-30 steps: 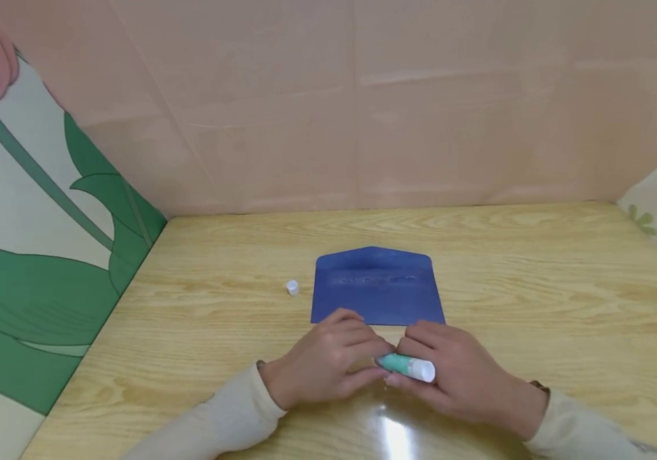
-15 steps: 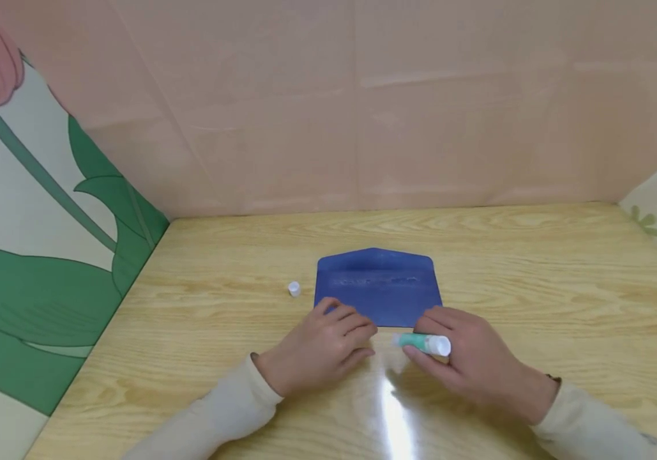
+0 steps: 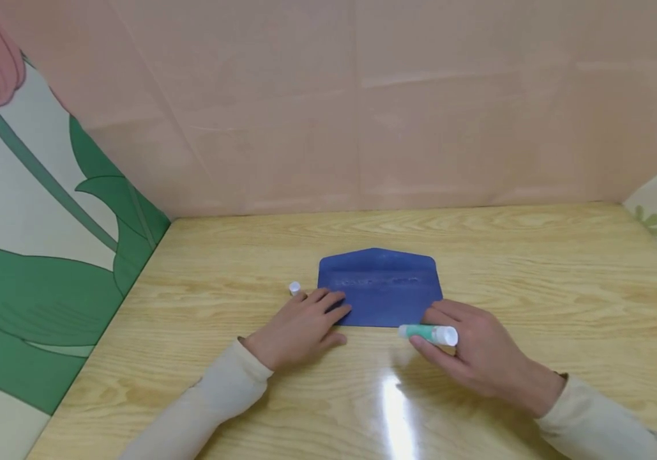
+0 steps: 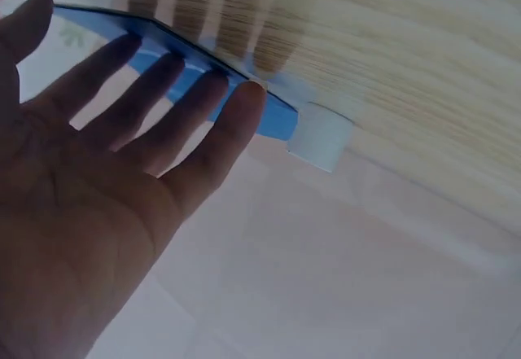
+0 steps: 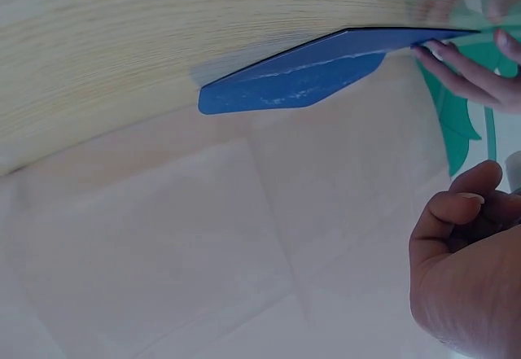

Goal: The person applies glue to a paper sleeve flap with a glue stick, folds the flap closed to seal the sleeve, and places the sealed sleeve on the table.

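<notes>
A dark blue envelope lies on the table with its flap spread toward the back. Whitish streaks of glue run across it, and they also show on its blue paper in the right wrist view. My left hand reaches over its near left corner with fingers extended; in the left wrist view those fingers are straight and hold nothing. Just beyond that hand is a small white cap. My right hand grips a green and white glue stick in front of the envelope's near right corner.
The wood-grain table meets a pinkish wall covering at the back. A panel with green leaves stands along the left side. Glare lies on the table's front part.
My left hand has parted from the glue stick and moved left onto the envelope's corner. The right hand has carried the glue stick slightly right and away from me.
</notes>
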Demonstrator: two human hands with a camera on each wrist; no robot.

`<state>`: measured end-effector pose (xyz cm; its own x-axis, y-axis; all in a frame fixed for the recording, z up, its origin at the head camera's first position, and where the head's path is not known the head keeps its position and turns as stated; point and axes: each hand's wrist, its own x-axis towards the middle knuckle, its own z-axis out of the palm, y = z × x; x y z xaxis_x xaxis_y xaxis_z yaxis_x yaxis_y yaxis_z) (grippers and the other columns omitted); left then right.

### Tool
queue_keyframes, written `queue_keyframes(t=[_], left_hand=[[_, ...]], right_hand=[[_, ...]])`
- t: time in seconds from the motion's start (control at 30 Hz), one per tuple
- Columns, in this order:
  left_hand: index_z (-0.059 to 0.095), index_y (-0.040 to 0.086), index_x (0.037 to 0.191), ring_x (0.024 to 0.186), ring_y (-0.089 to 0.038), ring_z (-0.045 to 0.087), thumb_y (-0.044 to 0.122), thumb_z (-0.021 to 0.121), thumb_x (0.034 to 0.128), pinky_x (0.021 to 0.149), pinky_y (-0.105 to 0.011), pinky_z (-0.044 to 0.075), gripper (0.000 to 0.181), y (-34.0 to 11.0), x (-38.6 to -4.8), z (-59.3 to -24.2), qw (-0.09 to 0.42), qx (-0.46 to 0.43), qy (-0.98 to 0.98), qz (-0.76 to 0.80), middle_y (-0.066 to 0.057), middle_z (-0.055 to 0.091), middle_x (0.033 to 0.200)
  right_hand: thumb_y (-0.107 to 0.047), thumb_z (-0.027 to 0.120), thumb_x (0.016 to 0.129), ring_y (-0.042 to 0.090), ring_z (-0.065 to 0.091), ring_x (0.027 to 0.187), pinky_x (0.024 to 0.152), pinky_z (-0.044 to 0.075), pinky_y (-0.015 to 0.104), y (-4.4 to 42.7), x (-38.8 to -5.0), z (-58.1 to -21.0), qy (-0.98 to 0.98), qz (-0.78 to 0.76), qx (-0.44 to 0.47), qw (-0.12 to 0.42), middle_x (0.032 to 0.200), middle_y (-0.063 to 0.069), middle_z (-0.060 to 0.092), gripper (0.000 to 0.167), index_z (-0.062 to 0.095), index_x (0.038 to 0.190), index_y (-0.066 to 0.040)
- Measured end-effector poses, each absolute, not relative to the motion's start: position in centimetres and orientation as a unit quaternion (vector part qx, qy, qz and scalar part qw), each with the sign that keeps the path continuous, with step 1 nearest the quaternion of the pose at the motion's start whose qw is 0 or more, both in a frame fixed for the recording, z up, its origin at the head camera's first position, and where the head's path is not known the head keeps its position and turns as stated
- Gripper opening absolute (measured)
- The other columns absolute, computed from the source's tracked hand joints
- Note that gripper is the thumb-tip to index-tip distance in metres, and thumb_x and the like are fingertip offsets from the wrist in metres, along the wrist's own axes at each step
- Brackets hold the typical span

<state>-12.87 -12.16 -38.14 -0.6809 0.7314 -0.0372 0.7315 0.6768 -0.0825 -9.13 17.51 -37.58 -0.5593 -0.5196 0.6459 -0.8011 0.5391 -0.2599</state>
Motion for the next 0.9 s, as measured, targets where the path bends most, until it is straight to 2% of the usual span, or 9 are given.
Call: queue_keyframes(t=[0.2,0.43,0.67,0.73,0.9], left_hand=[[0.047,0.022,0.15,0.141,-0.024,0.043,0.052,0.042,0.1036,0.108,-0.047,0.044,0.055,-12.1,-12.8,-38.2,0.02,0.412,0.909,-0.056,-0.003,0.046,0.154],[0.049,0.022,0.148,0.137,-0.025,0.046,0.053,0.042,0.103,0.104,-0.046,0.047,0.055,-11.6,-12.0,-38.0,0.039,0.43,0.9,-0.055,-0.004,0.047,0.152],[0.052,0.024,0.145,0.128,-0.022,0.049,0.053,0.043,0.1028,0.103,-0.043,0.047,0.052,-10.7,-10.8,-37.7,0.031,0.457,0.887,-0.055,-0.002,0.051,0.146],[0.053,0.025,0.145,0.126,-0.021,0.049,0.052,0.043,0.1029,0.102,-0.042,0.047,0.051,-10.6,-10.5,-37.6,0.027,0.466,0.882,-0.057,-0.001,0.052,0.145],[0.054,0.024,0.144,0.126,-0.02,0.05,0.051,0.045,0.1028,0.101,-0.04,0.048,0.05,-10.4,-9.9,-37.5,0.026,0.478,0.876,-0.056,-0.001,0.053,0.145]], right_hand=[[-0.028,0.073,0.086,-0.007,0.034,0.062,0.055,0.033,0.008,17.5,-9.0,-37.5,-0.851,0.263,0.385,0.241,0.069,-0.018,0.04,0.025,0.051,0.075,-0.026],[-0.028,0.072,0.084,-0.008,0.034,0.063,0.056,0.031,0.007,17.5,-9.2,-37.7,-0.843,0.26,0.394,0.259,0.07,-0.019,0.039,0.023,0.052,0.074,-0.027],[-0.033,0.072,0.085,-0.007,0.033,0.062,0.055,0.03,0.008,17.4,-9.3,-37.6,-0.845,0.241,0.394,0.269,0.069,-0.02,0.037,0.026,0.049,0.073,-0.028],[-0.035,0.071,0.086,-0.005,0.035,0.062,0.055,0.033,0.011,17.1,-9.3,-37.4,-0.852,0.218,0.392,0.27,0.068,-0.019,0.037,0.027,0.049,0.072,-0.027],[-0.041,0.067,0.088,0.005,0.056,0.066,0.064,0.052,0.028,16.0,-9.2,-37.1,-0.88,0.144,0.374,0.254,0.067,-0.015,0.047,0.027,0.053,0.073,-0.024]])
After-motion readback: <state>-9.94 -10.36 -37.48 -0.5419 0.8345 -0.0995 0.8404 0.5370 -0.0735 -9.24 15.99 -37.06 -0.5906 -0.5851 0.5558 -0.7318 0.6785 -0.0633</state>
